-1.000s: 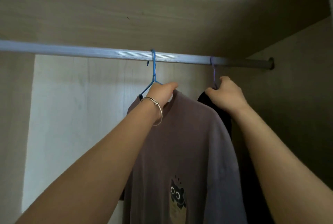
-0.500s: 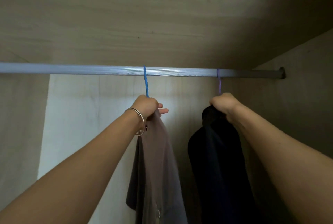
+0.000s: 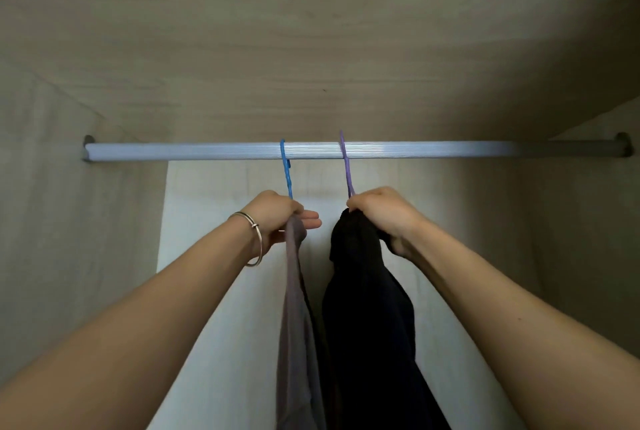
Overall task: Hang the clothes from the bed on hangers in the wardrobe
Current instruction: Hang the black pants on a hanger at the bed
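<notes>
Overhead, the wardrobe (image 3: pixel 52 239) holds a pale metal rail (image 3: pixel 207 151) carrying two wire hangers near its middle. To the left, the left hand (image 3: pixel 273 215), a thin bracelet (image 3: pixel 257 246) on its wrist, has its fingers (image 3: pixel 310 218) curled round the neck of the blue hanger (image 3: pixel 286 171) and the collar of a brownish-grey T-shirt (image 3: pixel 298 325), which hangs edge-on straight below the fingers. Just beside it, the right hand (image 3: pixel 384 213) clenches the top of a black garment (image 3: pixel 370 308) under the purple hanger (image 3: pixel 346 170); the cloth drops beneath those fingers. Half a second ago the purple hanger sat nearer the rail's right end; the two hangers are closer together now.
</notes>
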